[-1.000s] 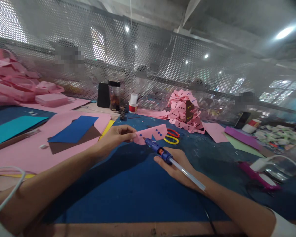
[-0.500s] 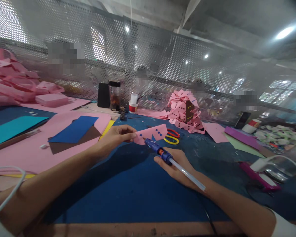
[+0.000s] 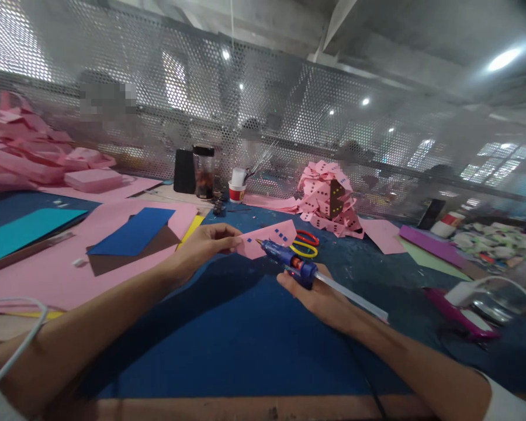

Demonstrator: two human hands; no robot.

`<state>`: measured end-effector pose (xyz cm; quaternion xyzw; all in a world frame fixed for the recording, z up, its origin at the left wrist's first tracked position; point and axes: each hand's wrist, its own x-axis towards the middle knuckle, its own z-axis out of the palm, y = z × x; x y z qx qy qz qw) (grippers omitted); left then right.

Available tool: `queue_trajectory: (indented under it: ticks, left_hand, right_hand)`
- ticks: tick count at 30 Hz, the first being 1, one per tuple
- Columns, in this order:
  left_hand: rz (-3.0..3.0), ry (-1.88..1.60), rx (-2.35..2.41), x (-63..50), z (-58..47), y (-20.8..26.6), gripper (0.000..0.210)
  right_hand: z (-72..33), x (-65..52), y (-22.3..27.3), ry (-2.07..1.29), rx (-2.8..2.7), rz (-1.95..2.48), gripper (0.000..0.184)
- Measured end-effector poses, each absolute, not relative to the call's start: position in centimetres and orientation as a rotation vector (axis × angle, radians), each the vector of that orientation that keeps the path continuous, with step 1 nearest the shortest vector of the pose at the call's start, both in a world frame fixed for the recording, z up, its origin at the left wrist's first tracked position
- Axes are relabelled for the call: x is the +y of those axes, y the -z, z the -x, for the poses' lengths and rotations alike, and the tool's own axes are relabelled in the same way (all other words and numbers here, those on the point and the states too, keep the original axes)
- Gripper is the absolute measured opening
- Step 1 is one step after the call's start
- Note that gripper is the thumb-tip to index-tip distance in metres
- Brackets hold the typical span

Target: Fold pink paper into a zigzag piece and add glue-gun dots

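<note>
Between thumb and fingers, my left hand pinches the left end of a pink paper piece with small blue diamond shapes on it. My right hand is wrapped round a blue glue gun, a long clear glue stick jutting from its back. The nozzle points up and left and lies over the paper; whether it touches cannot be made out. Just behind the paper rest scissors with red and yellow handles. Farther back stands a heap of folded pink paper pieces with dark dots.
Pink strips pile up at far left, near blue card and teal card. A dark-lidded jar and a red-white cup stand by the perforated metal screen. At right lie purple card and a magenta object.
The glue gun has shifted slightly right and turned, its nozzle now higher over the pink paper and its glue stick swung to the right. My left hand and the paper are nearly still.
</note>
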<state>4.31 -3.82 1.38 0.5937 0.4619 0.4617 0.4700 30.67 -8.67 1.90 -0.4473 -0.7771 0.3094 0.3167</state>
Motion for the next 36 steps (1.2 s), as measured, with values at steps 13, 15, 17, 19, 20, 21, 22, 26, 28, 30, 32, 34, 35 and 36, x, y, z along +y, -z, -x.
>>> queue_trajectory:
  ticks: [13, 15, 17, 19, 20, 21, 22, 26, 28, 30, 32, 34, 35, 36]
  left_hand:
    - [-1.411, -1.176, 1.181, -4.2, -4.4, -1.7, 0.024]
    - [-1.383, -1.180, 1.181, -4.2, -4.3, -1.9, 0.024]
    - [-1.340, -1.198, 1.160, -4.2, -4.0, -2.2, 0.022]
    - [-1.294, -1.235, 1.120, -4.1, -3.6, -2.5, 0.019]
    - [-1.269, -1.264, 1.102, -4.0, -3.4, -2.7, 0.018]
    - [-1.247, -1.285, 1.093, -3.9, -3.1, -2.7, 0.017]
    - [-1.226, -1.305, 1.091, -3.7, -2.8, -2.8, 0.016]
    - [-1.166, -1.329, 1.103, -3.0, -1.7, -2.4, 0.015]
    - [-1.127, -1.342, 1.114, -2.6, -1.2, -2.2, 0.015]
    - [-1.088, -1.363, 1.150, -2.4, -0.9, -2.0, 0.016]
    - [-1.075, -1.386, 1.204, -2.2, -0.7, -1.8, 0.018]
    - [-1.076, -1.392, 1.251, -2.1, -0.6, -1.7, 0.019]
    - [-1.073, -1.392, 1.269, -2.0, -0.6, -1.7, 0.019]
    - [-1.067, -1.390, 1.282, -2.0, -0.7, -1.6, 0.020]
  right_hand:
    - [-30.8, -7.1, -1.2, -1.333, -1.780, 0.977, 0.033]
    - [-30.9, -6.9, -1.3, -1.410, -1.755, 0.951, 0.034]
    - [-31.0, -6.8, -1.4, -1.468, -1.740, 0.939, 0.036]
    - [-31.2, -6.6, -1.5, -1.504, -1.723, 0.933, 0.037]
    - [-31.3, -6.5, -1.6, -1.518, -1.712, 0.929, 0.037]
    - [-31.4, -6.4, -1.6, -1.528, -1.705, 0.924, 0.037]
    - [-31.5, -6.3, -1.6, -1.533, -1.700, 0.919, 0.037]
    - [-32.0, -5.7, -1.4, -1.527, -1.694, 0.934, 0.037]
    - [-32.2, -5.3, -1.2, -1.506, -1.690, 0.974, 0.037]
    - [-32.4, -5.0, -1.0, -1.457, -1.706, 1.032, 0.036]
    - [-32.5, -4.8, -0.9, -1.402, -1.741, 1.091, 0.035]
    - [-32.7, -4.6, -0.8, -1.355, -1.779, 1.140, 0.034]
    - [-32.8, -4.6, -0.7, -1.339, -1.796, 1.161, 0.033]
    - [-32.9, -4.6, -0.6, -1.327, -1.812, 1.178, 0.033]
